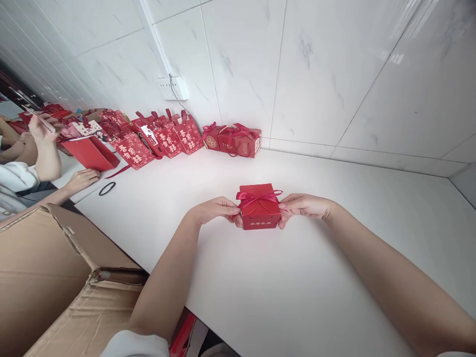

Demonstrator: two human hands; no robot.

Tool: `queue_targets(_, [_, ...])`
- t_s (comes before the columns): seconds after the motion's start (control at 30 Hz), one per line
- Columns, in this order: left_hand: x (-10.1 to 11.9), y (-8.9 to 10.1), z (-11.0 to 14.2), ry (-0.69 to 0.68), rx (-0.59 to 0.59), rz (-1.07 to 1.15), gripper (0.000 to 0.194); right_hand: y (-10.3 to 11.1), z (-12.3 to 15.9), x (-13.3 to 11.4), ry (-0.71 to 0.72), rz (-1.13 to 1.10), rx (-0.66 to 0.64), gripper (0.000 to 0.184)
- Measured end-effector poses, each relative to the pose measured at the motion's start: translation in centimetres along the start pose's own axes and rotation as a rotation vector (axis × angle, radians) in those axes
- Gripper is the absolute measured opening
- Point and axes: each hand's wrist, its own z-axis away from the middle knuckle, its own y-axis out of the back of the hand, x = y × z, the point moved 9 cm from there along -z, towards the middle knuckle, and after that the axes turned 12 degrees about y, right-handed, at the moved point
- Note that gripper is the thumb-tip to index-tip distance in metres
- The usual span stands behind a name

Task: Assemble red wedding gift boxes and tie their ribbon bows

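A small red gift box (261,220) with gold lettering on its front sits between my hands over the white table. A red ribbon (258,198) is tied in a bow across its top. My left hand (219,209) is closed at the box's left side, thumb and fingers pinching a ribbon end beside it. On the opposite side, my right hand (303,206) is closed as well, with ribbon at its fingertips against the box. The fingers behind the box's sides are partly hidden.
Several red gift boxes with bows (234,140) stand against the tiled wall. Red patterned bags (163,139) line the back left. A co-worker's hand (84,179) rests near a red bag and a black ring (107,188). An open cardboard carton (55,258) stands at the left table edge.
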Motion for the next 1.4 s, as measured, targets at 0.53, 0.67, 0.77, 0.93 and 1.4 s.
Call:
queue_targets(0.53, [-1.3, 1.2, 0.1, 0.056, 0.059, -0.024, 0.039, 2.4, 0.3, 0.6, 0.142, -0.156, 0.26, 0.021])
queue_targets(0.67, [-0.1, 2.7, 0.9, -0.11, 0.299, -0.148, 0.087, 4.9, 0.3, 0.3, 0.301, -0.192, 0.523, 0.013])
queue_targets(0.77, [0.2, 1.5, -0.1, -0.169, 0.349, -0.24, 0.096, 6.0, 0.6, -0.4, 0.443, -0.123, 0.681, 0.012])
queue_targets(0.93, [0.8, 1.2, -2.9, -0.322, 0.449, -0.042, 0.086, 4.4, 0.1, -2.0, 0.535, 0.009, 0.596, 0.045])
queue_targets(1.4, [1.6, 3.6, -6.3, -0.383, 0.365, 0.215, 0.067, 4.4, -0.2, -2.0, 0.504, 0.151, 0.65, 0.065])
